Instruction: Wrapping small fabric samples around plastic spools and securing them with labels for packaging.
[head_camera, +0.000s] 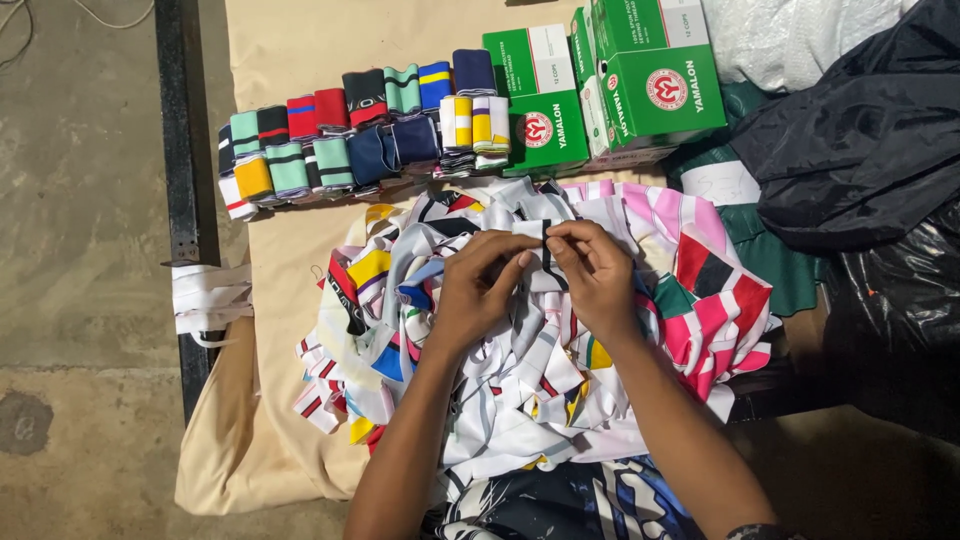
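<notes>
My left hand (480, 285) and my right hand (592, 272) meet over a heap of striped fabric strips (520, 330) on a beige cloth-covered table (290, 50). Both hands pinch one white strip with a black stripe (540, 232), held between thumbs and fingertips just above the heap. The heap mixes white, grey, pink, red, yellow and blue pieces. Behind it, two rows of folded striped bands (360, 135) stand side by side, in green, red, navy, yellow and black.
Green and white cardboard boxes (610, 85) are stacked at the back right. Black plastic bags (870, 170) and green cloth (770, 250) lie to the right. A black metal bar (185, 180) with white strips tied round it (208, 300) runs along the table's left edge, beside concrete floor.
</notes>
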